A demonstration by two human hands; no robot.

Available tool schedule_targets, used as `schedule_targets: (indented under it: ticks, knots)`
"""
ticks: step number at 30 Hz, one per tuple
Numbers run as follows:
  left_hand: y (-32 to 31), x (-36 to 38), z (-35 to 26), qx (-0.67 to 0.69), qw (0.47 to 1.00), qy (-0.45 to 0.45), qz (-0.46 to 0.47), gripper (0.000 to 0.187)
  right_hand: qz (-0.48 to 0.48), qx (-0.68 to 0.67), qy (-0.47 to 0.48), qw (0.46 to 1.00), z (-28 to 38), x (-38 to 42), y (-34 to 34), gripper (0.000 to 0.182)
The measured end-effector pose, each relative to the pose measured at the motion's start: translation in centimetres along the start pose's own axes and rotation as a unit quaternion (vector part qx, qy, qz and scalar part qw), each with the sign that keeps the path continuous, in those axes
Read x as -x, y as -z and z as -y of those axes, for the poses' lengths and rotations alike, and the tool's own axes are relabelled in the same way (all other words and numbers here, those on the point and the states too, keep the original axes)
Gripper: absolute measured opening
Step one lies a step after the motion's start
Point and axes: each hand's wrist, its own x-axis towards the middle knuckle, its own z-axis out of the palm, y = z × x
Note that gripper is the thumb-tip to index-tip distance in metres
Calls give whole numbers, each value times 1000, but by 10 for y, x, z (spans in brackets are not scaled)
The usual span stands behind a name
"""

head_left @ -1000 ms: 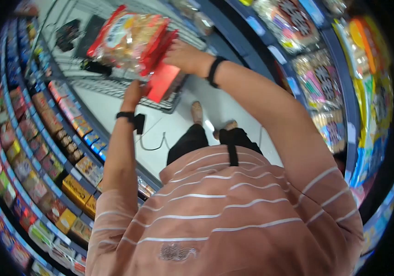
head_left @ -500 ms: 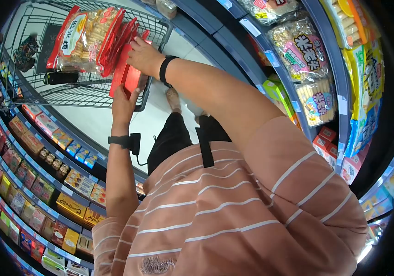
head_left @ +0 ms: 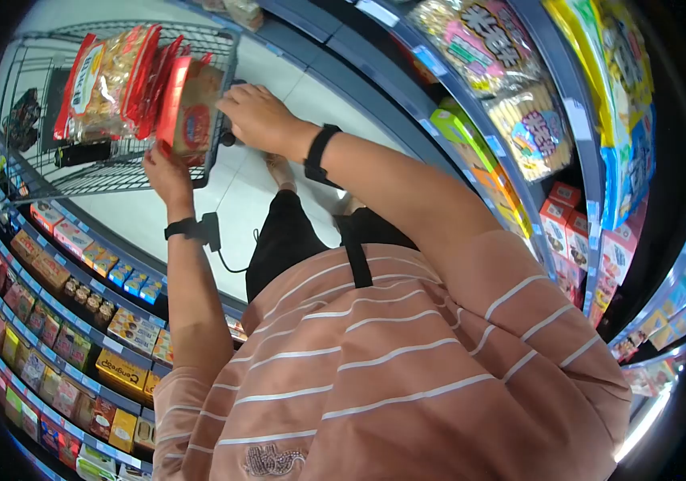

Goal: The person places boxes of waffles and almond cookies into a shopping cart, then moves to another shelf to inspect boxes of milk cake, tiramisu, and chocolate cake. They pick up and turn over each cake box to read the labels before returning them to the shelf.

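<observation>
A red-edged snack package (head_left: 196, 112) with a pale front stands at the near end of the wire shopping cart (head_left: 38, 196). My left hand (head_left: 168, 175) grips its lower edge, with the fingers partly hidden. My right hand (head_left: 261, 119) is off the package, beside the cart's near rim, fingers extended and a little bent. Whether its fingertips touch the rim is hard to tell. Large clear bags of snacks with red edges (head_left: 110, 84) stand in the cart against the package.
A black cylindrical item (head_left: 86, 152) and a dark patterned bundle (head_left: 22, 120) are farther along in the cart. Shelves with boxed snacks (head_left: 123, 367) curve along the left. Bagged snacks (head_left: 531, 132) fill shelves at the right.
My right hand has let go of the package and moved right, away from it. The package now shows more of its pale front. The cart sits farther left in view.
</observation>
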Motion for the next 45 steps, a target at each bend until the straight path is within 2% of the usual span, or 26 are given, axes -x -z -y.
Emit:
schedule_targets:
  ticks: [3,5,7,8,11,13,14,15,18,20,21,23,26,32,34,45]
  knots:
    - [29,5,-43,-18,996,-78,-37,42,-48,-45,-84,994,-31,78,17,30]
    - [36,18,-71,7,994,-82,76,44,-18,-41,-152,987,-57,143,39,33]
    - [17,46,-83,-25,991,-113,65,47,-84,-36,-172,981,-96,221,39,33]
    - [8,58,-88,-40,989,-127,60,49,-72,-35,-218,973,-109,259,48,34]
    - [-5,67,-97,-116,990,-79,34,52,-26,5,-347,938,-139,371,81,38]
    - [-51,53,-52,-120,992,-19,-20,59,-17,32,-387,921,-162,438,99,43]
    - [-58,53,-51,-141,990,4,15,62,8,30,-430,902,-171,462,112,49]
    - [-54,51,-55,-163,985,31,52,65,18,61,-432,900,-183,483,122,51]
    - [-57,60,-75,-187,980,53,41,65,30,123,-426,896,-220,533,141,58]
    - [-51,62,-81,-193,977,73,54,64,-3,123,-422,898,-245,545,149,62]
    - [-48,67,-89,-195,976,80,60,64,13,142,-433,890,-257,542,153,65]
    - [-56,78,-80,-186,982,31,19,59,39,179,-457,870,-280,533,154,69]
    - [-54,103,-95,-202,979,8,-9,55,26,209,-459,863,-290,510,158,70]
    - [-46,153,-123,-203,978,-12,-44,56,66,237,-456,855,-336,504,147,77]
    - [-43,164,-129,-205,978,-10,-34,59,94,235,-453,855,-336,500,145,81]
    - [-53,201,-139,-182,976,-51,-105,59,95,295,-400,862,-347,507,145,83]
